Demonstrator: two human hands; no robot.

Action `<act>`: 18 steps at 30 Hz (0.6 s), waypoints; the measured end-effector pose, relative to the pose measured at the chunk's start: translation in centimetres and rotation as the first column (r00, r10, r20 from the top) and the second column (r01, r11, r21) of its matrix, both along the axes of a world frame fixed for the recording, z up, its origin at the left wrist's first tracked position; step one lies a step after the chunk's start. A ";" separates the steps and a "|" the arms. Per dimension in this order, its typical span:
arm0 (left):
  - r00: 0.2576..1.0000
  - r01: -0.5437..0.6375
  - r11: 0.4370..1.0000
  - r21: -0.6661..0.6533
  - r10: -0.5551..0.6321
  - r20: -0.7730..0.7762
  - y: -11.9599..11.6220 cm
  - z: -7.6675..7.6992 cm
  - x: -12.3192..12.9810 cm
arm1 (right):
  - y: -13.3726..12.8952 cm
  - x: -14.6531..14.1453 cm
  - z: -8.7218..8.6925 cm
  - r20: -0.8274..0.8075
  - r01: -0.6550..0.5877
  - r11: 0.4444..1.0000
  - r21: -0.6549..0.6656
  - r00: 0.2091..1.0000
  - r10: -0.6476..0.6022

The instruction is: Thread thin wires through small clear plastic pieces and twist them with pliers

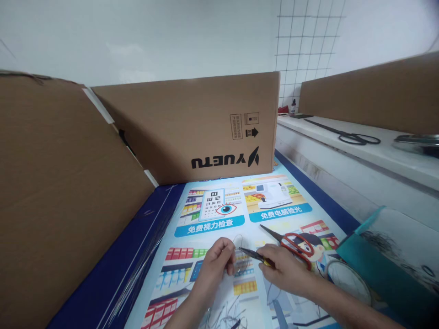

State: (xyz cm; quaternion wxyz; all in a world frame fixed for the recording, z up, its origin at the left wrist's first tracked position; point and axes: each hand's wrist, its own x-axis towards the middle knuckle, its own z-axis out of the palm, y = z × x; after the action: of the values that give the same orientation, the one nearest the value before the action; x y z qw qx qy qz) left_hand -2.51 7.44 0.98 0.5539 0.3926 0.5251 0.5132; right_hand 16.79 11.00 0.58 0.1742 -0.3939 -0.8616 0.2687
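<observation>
My left hand (219,258) is closed in a pinch on a thin wire (239,237), which curves in a loop beyond the fingertips. In my right hand (279,267) are small pliers (253,253) with dark jaws and a yellow-and-black handle. The pliers' tip meets the wire close to my left fingertips; whether the jaws grip it is too small to tell. Just past my right hand lie red-handled scissors (297,244), blades pointing away to the left. Loose thin wires (229,315) are scattered below my hands on the printed poster sheet (254,233).
Cardboard panels (181,128) stand along the back and left. At right is a teal box (370,260) with dark rings and thin strands, beside a round clear dish (348,281). Large black scissors (356,137) lie on the white ledge (387,155).
</observation>
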 end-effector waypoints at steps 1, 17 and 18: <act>1.000 0.000 1.000 0.004 0.000 0.005 0.0 0.0 0.0 | 0.0 0.0 0.0 0.000 0.002 1.000 -0.006 1.000 -0.002; 0.989 0.072 0.996 0.054 -0.064 -0.131 0.0 0.0 -0.2 | 0.1 0.1 -0.1 0.022 0.003 1.000 0.028 1.000 -0.003; 0.989 0.079 0.995 0.060 -0.071 -0.133 0.0 -0.1 -0.2 | 0.1 0.1 -0.1 0.025 0.001 1.000 0.029 1.000 -0.001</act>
State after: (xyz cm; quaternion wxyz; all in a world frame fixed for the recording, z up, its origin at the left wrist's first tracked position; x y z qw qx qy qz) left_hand -2.69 7.49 0.91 0.5241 0.4627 0.5280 0.4821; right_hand 16.91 11.12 0.52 0.1691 -0.3952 -0.8672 0.2513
